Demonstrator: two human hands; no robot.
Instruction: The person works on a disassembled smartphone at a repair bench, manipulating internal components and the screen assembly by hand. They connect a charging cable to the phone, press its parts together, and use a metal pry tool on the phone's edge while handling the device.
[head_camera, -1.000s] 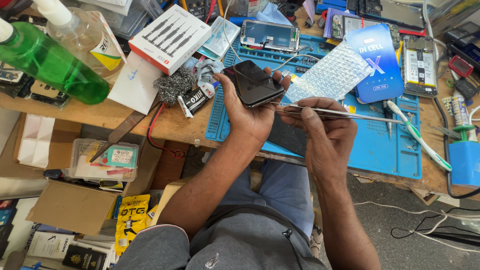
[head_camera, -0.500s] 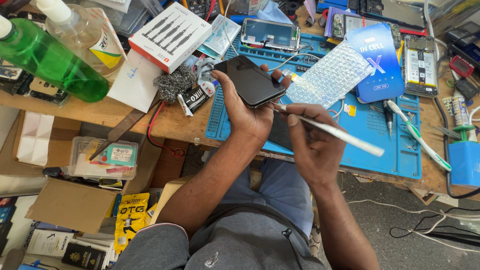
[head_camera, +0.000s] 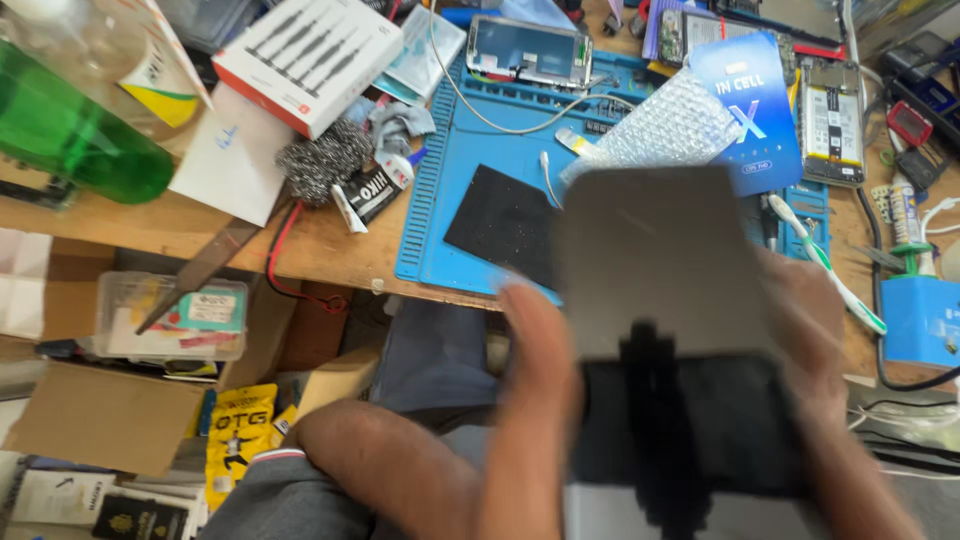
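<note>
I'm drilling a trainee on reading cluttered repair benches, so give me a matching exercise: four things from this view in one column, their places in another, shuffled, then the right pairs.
Things:
1. green plastic bottle
2. black square pad
3. ball of steel wool
4. white and green toothbrush

Places:
A. on the blue work mat, left of the hands
B. far left of the wooden bench
C. right side of the bench, beside a small blue box
D. on bare wood just below the white tool-set box

Pairs: 1-B, 2-A, 3-D, 4-C
</note>
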